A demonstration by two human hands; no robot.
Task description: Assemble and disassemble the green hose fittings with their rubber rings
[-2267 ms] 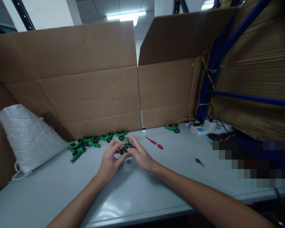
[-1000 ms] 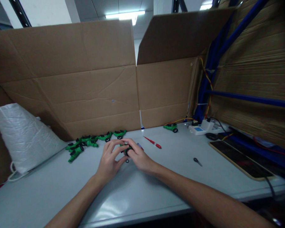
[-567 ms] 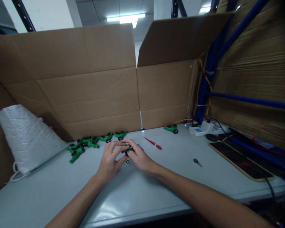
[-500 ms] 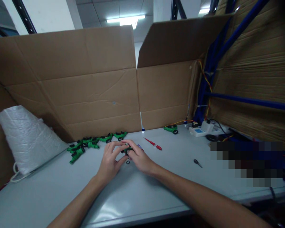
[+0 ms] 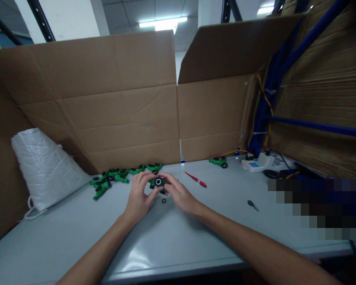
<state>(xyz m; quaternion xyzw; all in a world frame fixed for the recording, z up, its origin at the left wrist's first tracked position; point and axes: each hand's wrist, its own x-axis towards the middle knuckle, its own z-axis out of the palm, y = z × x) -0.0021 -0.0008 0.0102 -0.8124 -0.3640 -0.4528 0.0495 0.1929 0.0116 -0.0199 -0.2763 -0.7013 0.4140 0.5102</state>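
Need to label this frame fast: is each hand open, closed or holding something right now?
Left hand: holding a green part with a round black face.
Right hand: holding the same part from the other side.

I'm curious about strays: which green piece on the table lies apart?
The green piece right of the red screwdriver; the other green pieces there cluster left.

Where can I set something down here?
Bare tabletop lies between the red screwdriver and small dark tool, and between the left forearm and white bag. Crowded: back left, with green parts, and between left hand and right hand.
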